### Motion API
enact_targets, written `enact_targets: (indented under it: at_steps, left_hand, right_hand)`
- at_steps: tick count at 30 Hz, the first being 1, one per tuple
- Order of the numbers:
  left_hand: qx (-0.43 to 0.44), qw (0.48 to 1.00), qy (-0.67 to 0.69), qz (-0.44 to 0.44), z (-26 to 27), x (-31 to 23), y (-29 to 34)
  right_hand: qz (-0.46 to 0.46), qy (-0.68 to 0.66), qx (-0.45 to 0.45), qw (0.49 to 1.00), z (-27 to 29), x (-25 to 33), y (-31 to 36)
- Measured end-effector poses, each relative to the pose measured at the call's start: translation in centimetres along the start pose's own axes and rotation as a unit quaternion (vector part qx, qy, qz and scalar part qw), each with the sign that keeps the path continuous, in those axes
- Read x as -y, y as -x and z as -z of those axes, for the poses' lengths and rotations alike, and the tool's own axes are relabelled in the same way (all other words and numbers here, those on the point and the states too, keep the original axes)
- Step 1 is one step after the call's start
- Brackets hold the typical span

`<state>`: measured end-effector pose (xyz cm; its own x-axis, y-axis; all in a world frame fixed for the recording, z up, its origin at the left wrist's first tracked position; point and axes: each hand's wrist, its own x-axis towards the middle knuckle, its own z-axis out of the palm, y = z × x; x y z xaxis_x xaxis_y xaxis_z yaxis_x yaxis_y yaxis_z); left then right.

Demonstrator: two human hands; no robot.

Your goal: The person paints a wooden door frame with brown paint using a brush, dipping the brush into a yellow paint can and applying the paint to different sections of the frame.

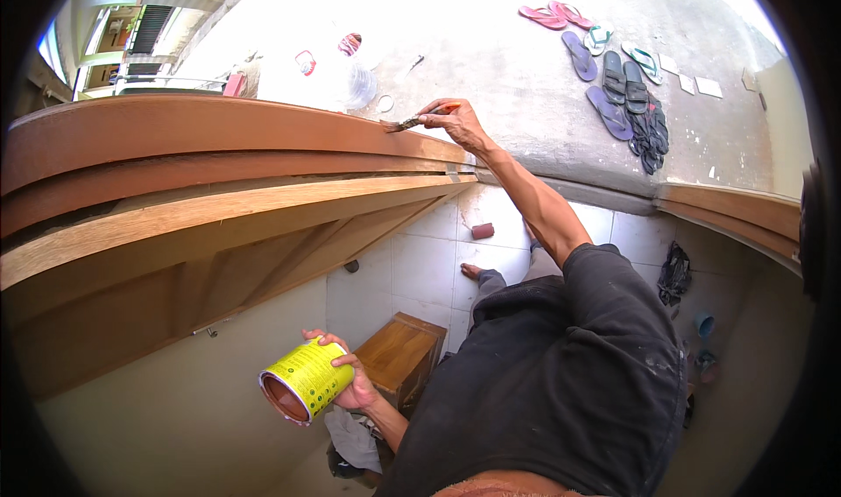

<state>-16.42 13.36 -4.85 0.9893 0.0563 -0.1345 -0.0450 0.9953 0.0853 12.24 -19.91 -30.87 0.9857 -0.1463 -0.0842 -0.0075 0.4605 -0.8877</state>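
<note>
My right hand (455, 125) is closed round the handle of a paintbrush (406, 125). The bristles touch the brown-painted face of a wooden door frame (263, 131). Toward its right end, near the brush, the frame shows lighter wood. Lower left, my left hand (350, 383) grips a yellow paint can (307, 379) from the side, tilted with its mouth turned to the left. Reddish-brown paint shows inside the rim. Below the frame, a wooden door (254, 225) with a bare pale edge stands beside it.
A wooden stool or small cabinet (399, 352) stands by my left forearm. On the white tiles (425, 260) lies a reddish-brown roll (483, 231). Several flip-flops and sandals (613, 81) lie on the concrete outside, near a clear plastic container (359, 85). A second wooden frame (731, 217) is at the right.
</note>
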Motion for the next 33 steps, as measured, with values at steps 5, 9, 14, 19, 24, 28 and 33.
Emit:
enact_targets:
  at_steps: [5, 9, 14, 19, 24, 28, 33]
  left_hand:
    - [-0.012, 0.999, -0.014, 0.032, 0.1, -1.3, 0.4]
    - [-0.028, 0.996, -0.015, 0.083, 0.3, -2.0, 0.6]
    - [-0.041, 0.983, -0.007, 0.178, 2.3, -1.1, 0.4]
    - [-0.05, 0.963, 0.019, 0.264, 4.9, 1.8, 0.0]
    - [-0.048, 0.945, 0.029, 0.322, 5.8, 4.9, -0.7]
    - [-0.049, 0.932, 0.027, 0.359, 5.7, 9.1, -3.1]
    - [-0.062, 0.932, 0.036, 0.355, 4.7, 16.1, -7.5]
  right_hand:
    - [-0.038, -0.022, -0.104, 0.994, 3.9, -2.7, 2.9]
    - [-0.045, -0.073, -0.173, 0.981, 7.7, 1.8, 8.5]
    - [-0.03, -0.079, -0.253, 0.964, 12.0, 7.9, 17.2]
    - [0.006, -0.107, -0.27, 0.957, 16.2, 14.5, 23.7]
    - [0.048, -0.139, -0.253, 0.956, 17.1, 18.6, 25.3]
    - [0.051, -0.157, -0.254, 0.953, 18.5, 20.1, 23.3]
    - [0.072, -0.146, -0.244, 0.956, 23.3, 21.4, 15.8]
